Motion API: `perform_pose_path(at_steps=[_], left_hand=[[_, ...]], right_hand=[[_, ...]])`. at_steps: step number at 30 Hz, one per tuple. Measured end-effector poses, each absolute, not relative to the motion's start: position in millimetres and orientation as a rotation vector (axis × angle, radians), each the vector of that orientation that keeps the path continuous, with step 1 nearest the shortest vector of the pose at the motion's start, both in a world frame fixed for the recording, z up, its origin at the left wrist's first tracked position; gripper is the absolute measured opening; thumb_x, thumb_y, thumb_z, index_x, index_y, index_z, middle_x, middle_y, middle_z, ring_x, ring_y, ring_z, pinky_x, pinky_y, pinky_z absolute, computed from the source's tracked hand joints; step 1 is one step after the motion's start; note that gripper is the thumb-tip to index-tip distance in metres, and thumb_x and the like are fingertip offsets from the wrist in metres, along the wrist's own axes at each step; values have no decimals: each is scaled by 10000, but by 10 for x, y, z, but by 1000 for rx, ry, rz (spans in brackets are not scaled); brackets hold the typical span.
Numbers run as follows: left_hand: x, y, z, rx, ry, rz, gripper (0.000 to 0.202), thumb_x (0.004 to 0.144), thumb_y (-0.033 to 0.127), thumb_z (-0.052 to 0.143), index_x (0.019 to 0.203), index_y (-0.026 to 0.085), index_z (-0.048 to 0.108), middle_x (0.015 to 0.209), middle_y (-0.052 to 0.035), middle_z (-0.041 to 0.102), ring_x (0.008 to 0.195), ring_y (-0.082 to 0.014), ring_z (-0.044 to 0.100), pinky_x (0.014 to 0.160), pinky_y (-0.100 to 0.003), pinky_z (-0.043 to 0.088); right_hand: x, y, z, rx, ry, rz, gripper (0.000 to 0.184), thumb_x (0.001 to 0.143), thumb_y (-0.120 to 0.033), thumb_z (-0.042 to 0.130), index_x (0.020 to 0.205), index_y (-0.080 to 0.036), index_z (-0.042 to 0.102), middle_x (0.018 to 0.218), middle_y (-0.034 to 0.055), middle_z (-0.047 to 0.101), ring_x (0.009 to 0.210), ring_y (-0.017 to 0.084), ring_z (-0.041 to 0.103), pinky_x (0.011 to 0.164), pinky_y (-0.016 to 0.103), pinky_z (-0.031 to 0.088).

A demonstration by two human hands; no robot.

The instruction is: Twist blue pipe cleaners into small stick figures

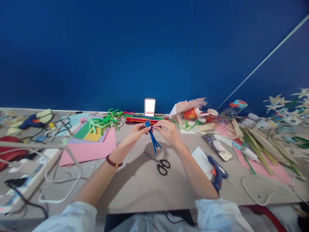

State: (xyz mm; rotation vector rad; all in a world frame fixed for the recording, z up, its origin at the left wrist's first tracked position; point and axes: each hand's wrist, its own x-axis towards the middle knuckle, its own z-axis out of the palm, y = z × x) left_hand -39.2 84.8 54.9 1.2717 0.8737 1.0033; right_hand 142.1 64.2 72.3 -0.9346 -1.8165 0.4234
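A blue fuzzy craft piece (147, 124) is held above the worktop (135, 190), between the hands. The left hand (140, 130), at its eight o'clock, pinches the compact top between thumb and fingers; the right hand (167, 130), at three o'clock, has its fingertips pinched together beside it, though whether they grip a strand I cannot tell. Loose blue strands hang towards five o'clock. From the piece, scissors (162, 166) lie between five and six, a glue gun (217, 172) around four, and pink paper (89, 153) near eight.
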Motion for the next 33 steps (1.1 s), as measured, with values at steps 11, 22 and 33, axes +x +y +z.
perform_pose_path(at_steps=[11, 22, 33], left_hand=[[-400, 846, 598, 1215, 841, 1051, 259, 674, 319, 721, 876, 165, 674, 865, -70, 693, 780, -172, 631, 718, -291, 468], [-459, 784, 728, 1497, 950, 959, 231, 700, 377, 674, 820, 180, 696, 833, -61, 688, 784, -195, 601, 709, -299, 461], [-368, 798, 621, 1481, 910, 1048, 224, 686, 401, 682, 751, 188, 665, 747, -28, 649, 706, -156, 562, 689, -276, 439]], right_hand=[[1525, 762, 634, -1004, -1495, 970, 253, 742, -372, 651, 900, -175, 664, 877, 58, 694, 801, 162, 647, 740, 303, 523], [1467, 688, 749, -1093, -1552, 1013, 203, 715, -356, 661, 775, -162, 659, 677, 18, 649, 548, 98, 549, 502, 219, 448], [1392, 673, 693, -970, -1502, 1210, 220, 709, -341, 665, 848, -173, 645, 674, -8, 616, 494, 70, 471, 465, 212, 406]])
